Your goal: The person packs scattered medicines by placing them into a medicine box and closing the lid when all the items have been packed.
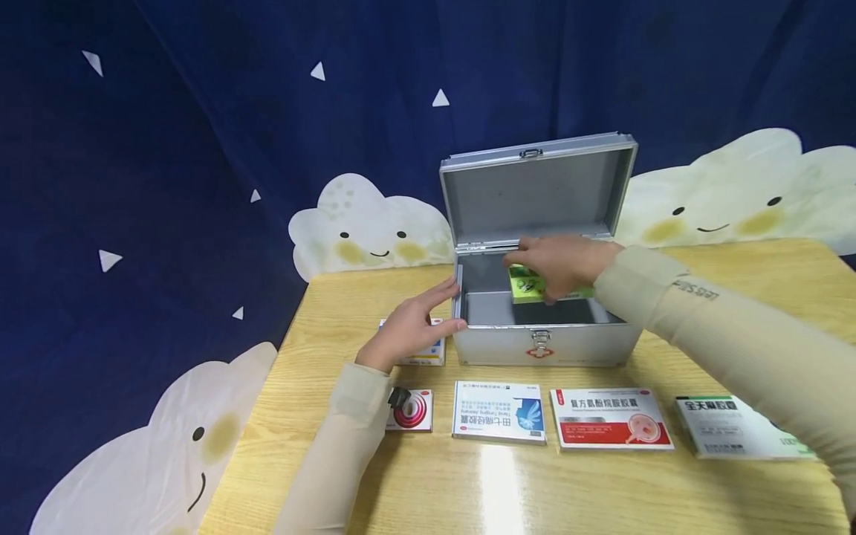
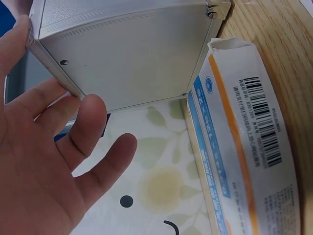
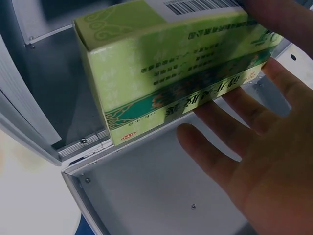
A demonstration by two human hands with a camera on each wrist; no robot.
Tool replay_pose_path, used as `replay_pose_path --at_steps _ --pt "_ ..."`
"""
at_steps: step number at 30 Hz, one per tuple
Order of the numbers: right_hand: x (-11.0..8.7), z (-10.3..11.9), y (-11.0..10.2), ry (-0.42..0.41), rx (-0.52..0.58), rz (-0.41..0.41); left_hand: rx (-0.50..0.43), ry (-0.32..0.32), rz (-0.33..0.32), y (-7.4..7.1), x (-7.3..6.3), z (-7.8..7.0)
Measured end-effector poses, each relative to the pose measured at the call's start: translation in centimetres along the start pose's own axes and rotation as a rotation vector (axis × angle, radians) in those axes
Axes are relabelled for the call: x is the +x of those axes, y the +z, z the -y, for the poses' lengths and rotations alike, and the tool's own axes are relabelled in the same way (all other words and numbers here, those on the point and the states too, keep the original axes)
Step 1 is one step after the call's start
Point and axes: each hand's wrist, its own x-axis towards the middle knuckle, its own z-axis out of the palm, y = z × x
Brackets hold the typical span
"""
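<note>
My right hand grips a green medicine box over the open silver first-aid case. In the right wrist view the green medicine box is tilted, held between the thumb and fingers, with its barcode face partly hidden. My left hand touches the left rim of the case with fairly straight fingers. From the left wrist, the hand lies at the edge of the silver case, its fingers spread and some clear of the metal. A white, blue and orange medicine box stands beside the case.
In front of the case lie a box with red rings, a white-and-blue box, a red-and-white box and a white-and-green box, partly behind the right sleeve. The raised lid is near the curtain.
</note>
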Motion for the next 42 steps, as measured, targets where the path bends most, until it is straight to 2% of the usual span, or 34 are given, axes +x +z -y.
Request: replay_pose_path --at_steps 8,14,19,22,27,34,37,42 --pt "0.2 -0.7 -0.1 0.0 -0.021 -0.01 0.007 0.001 -0.007 -0.3 0.6 -0.4" --pt "0.2 -1.1 -0.2 0.01 -0.015 0.019 0.009 0.015 0.011 -0.5 1.2 -0.8" --pt "0.6 -1.8 -0.3 -0.011 -0.014 0.026 0.001 0.027 -0.02 -0.9 1.6 -0.9" --pt "1.0 -2.0 0.1 -0.004 -0.007 0.053 -0.013 0.025 -0.024 -0.8 1.4 -0.7" --pt "1.4 -1.6 1.6 0.001 0.019 0.106 -0.004 -0.001 0.013 -0.2 0.3 -0.3" --pt "1.2 -1.3 2.6 0.004 -0.002 0.094 -0.004 0.0 0.008 0.1 -0.4 0.0" --pt "1.1 -1.3 2.6 -0.02 -0.027 0.084 -0.005 -0.014 0.011 0.2 -0.4 0.0" --pt "0.9 -1.5 2.3 -0.046 -0.057 0.063 -0.005 0.001 0.002 0.0 -0.1 -0.1"
